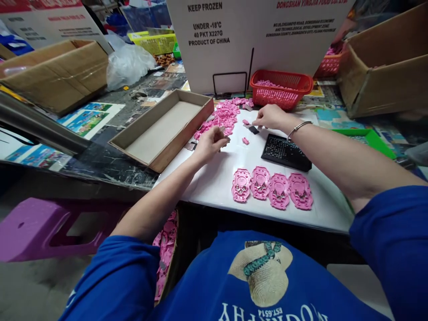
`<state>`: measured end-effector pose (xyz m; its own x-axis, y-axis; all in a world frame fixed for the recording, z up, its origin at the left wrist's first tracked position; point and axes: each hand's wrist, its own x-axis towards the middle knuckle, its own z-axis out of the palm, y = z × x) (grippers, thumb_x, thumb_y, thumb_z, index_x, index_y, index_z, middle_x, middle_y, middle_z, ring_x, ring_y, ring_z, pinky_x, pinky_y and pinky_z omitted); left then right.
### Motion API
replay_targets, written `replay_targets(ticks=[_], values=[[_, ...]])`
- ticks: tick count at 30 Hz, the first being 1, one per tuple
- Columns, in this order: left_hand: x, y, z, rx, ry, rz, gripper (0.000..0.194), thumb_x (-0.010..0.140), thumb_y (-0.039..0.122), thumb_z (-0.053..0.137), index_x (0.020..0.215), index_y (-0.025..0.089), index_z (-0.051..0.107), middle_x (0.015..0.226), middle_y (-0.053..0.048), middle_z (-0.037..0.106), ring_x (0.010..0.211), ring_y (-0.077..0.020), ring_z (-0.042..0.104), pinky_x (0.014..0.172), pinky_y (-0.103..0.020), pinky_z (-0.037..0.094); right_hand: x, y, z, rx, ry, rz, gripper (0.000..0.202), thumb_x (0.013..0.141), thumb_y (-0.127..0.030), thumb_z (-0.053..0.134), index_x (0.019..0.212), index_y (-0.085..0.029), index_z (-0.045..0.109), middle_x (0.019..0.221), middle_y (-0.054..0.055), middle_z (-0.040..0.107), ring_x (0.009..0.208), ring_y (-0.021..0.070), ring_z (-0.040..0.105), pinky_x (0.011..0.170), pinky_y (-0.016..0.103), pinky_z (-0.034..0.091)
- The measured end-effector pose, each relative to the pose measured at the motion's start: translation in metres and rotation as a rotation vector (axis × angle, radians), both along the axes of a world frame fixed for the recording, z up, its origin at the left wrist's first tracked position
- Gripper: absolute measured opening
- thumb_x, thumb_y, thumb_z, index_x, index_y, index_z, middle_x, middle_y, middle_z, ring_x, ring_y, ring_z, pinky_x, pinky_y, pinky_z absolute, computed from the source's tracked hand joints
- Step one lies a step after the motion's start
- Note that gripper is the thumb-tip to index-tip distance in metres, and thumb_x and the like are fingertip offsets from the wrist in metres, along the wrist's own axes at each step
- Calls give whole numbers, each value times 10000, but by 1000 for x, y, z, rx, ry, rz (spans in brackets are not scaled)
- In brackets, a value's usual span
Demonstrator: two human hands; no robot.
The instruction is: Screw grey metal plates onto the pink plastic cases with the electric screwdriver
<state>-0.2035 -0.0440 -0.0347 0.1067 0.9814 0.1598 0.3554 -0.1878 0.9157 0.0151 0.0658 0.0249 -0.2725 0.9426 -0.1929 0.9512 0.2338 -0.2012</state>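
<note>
My left hand is closed in a pinch beside the heap of pink plastic parts; a small bit shows at its fingertips, too small to name. My right hand reaches down with fingers pressed together at a small dark flat piece; whether it grips that piece is unclear. One loose pink part lies between the hands. Below my right forearm sits a black tray of tiny shiny pieces. Several pink casings with small metal bits on them form a row near the front edge of the white work surface.
An open shallow cardboard box stands at left. Behind are a red basket of pink parts and a tall white carton. A green tray and a brown box are at right. A purple stool stands lower left.
</note>
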Motion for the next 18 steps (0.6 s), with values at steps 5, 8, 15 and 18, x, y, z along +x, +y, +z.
replay_targets(ticks=[5,8,15,18], values=[[-1,-5,2,-89,-167,40,227,790,180,716,1007,162,650,619,50,586,482,-72,479,482,-204,405,-9,3,-14,-20,-198,23,299,783,-342,763,945,-91,745,906,171,728,898,282,662,762,387,479],[-2,-11,0,-130,-235,87,228,778,181,709,1003,147,688,630,42,606,459,-59,472,445,-187,384,-12,4,-15,-39,-230,14,294,781,-339,756,954,-101,755,929,166,738,889,276,667,737,370,475],[6,-18,-2,-158,-274,117,156,793,186,660,931,125,704,598,40,605,396,-47,457,383,-177,352,-14,-1,-16,26,-263,-1,455,775,-332,763,1167,-106,721,1063,169,741,1008,294,680,791,349,517],[10,-28,5,-173,-288,92,180,788,189,683,959,136,661,593,44,614,398,-58,480,376,-173,358,-18,-3,-13,-7,-274,-11,473,738,-298,792,1155,-86,728,1080,177,741,998,298,685,801,347,525]])
